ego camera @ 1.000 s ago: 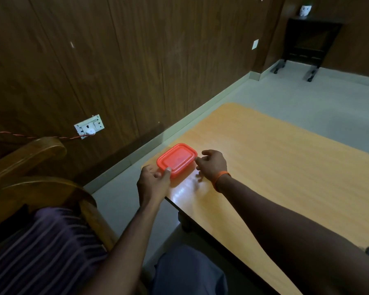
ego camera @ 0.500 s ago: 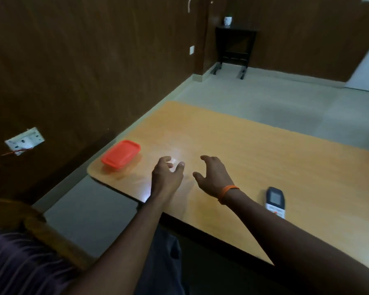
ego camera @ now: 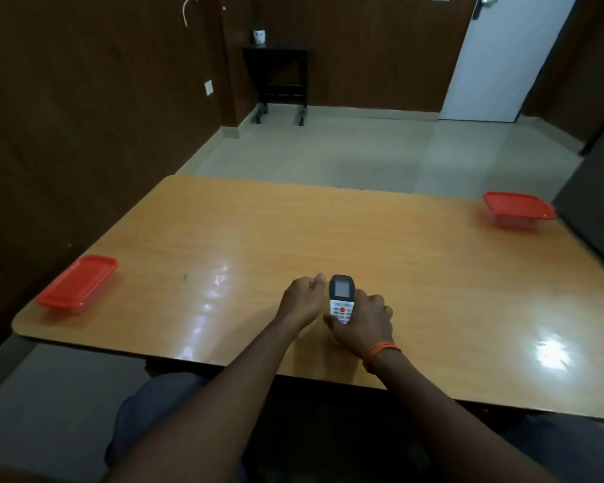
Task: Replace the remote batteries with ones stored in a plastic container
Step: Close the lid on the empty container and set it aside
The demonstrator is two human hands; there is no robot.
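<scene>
Taking up the remote (ego camera: 342,298) looks like the step in hand: it lies face up near the table's (ego camera: 224,231) 6 o'clock edge, the right hand (ego camera: 363,325) grips its lower half and the left hand (ego camera: 302,301) curls beside it at 9 o'clock, contact unclear, so next I judge it needs flipping to reach the battery cover, with the near container (ego camera: 77,285) at 9 o'clock and the far container (ego camera: 518,205) at 2 o'clock both lidded.

Dim room, glare patches on glossy table (ego camera: 551,353), murky corners, wide-angle bending, slight softness.

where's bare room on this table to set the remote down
Bare table spans between the left red container and the right red container, out to the far edge; the near right corner is free too. Crowded only near centre, where left hand and right hand meet at the remote.
</scene>
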